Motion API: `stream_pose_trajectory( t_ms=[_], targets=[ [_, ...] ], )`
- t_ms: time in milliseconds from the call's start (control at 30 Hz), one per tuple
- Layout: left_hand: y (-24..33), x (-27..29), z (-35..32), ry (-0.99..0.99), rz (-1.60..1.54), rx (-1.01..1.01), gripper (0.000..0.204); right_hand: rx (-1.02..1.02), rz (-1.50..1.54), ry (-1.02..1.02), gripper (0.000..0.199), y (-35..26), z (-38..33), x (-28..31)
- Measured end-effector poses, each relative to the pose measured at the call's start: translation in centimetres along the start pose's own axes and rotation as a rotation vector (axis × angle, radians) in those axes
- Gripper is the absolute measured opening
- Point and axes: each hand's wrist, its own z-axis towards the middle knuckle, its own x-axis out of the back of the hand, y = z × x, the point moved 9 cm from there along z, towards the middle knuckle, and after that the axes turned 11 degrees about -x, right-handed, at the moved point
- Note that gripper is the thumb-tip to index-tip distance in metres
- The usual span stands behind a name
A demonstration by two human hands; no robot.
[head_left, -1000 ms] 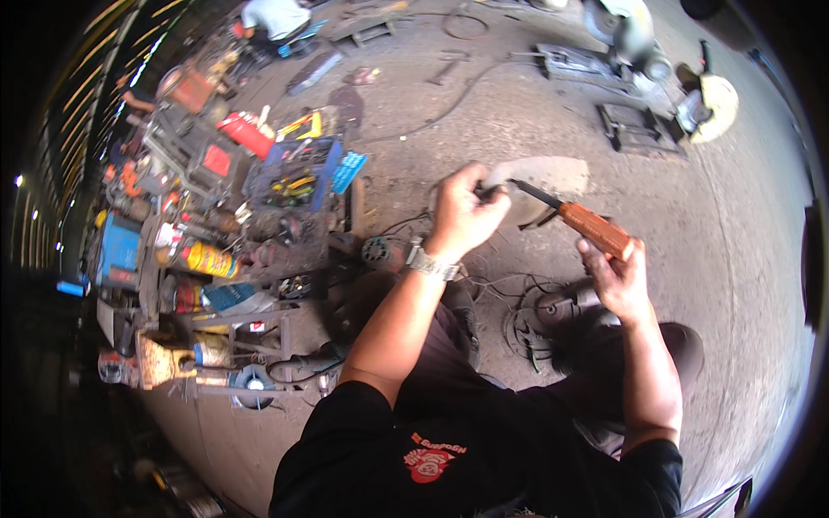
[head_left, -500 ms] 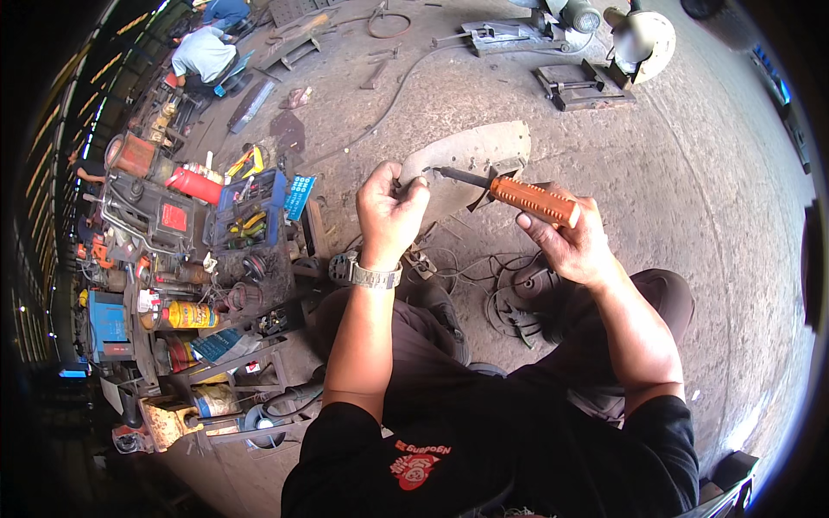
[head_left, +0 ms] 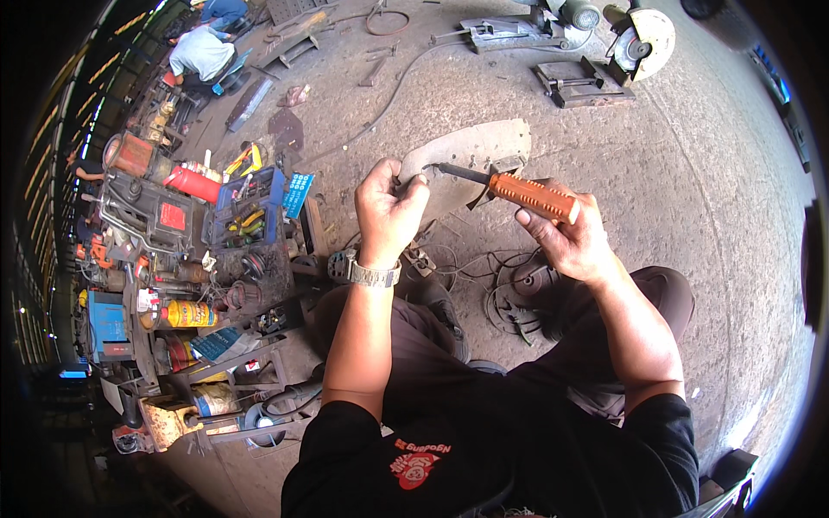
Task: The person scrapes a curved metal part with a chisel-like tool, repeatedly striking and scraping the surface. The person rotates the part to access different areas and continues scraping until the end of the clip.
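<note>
My left hand [head_left: 390, 207] pinches the left end of a grey curved plate [head_left: 471, 142] between thumb and fingers. Several small holes or marks dot the plate, and a small bracket-like piece [head_left: 508, 165] sits along its right side. In my closed right hand [head_left: 574, 233] is an orange-handled tool [head_left: 537, 198] with a long dark shaft [head_left: 463, 173]. Its tip meets the plate beside my left thumb. Whether the shaft is a file or a screwdriver I cannot tell.
Left of me stands a crowded bench with a blue toolbox [head_left: 275, 198], a yellow bottle [head_left: 190, 313] and a red cylinder [head_left: 192, 184]. A cut-off saw [head_left: 639, 50] stands at the far right. Cables and an angle grinder-like tool [head_left: 531, 281] lie between my legs. Another person [head_left: 203, 56] crouches far left.
The tool's tip and handle have shifted very slightly up and left. Both hands keep their grip, and the plate stays nearly in place. The saw's disc shows more clearly now.
</note>
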Motion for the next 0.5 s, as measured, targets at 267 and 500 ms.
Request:
stream_pose_trajectory(
  t_ms=[267, 500],
  targets=[
    [-0.27, -0.16, -0.15, -0.042, -0.005, 0.025, 0.016, 0.008, -0.012, -0.003, 0.025, 0.09, -0.06, -0.08],
    [-0.39, -0.12, -0.16, -0.049, 0.020, 0.005, 0.014, -0.022, 0.009, -0.021, 0.023, 0.35, -0.04, -0.28]
  ],
)
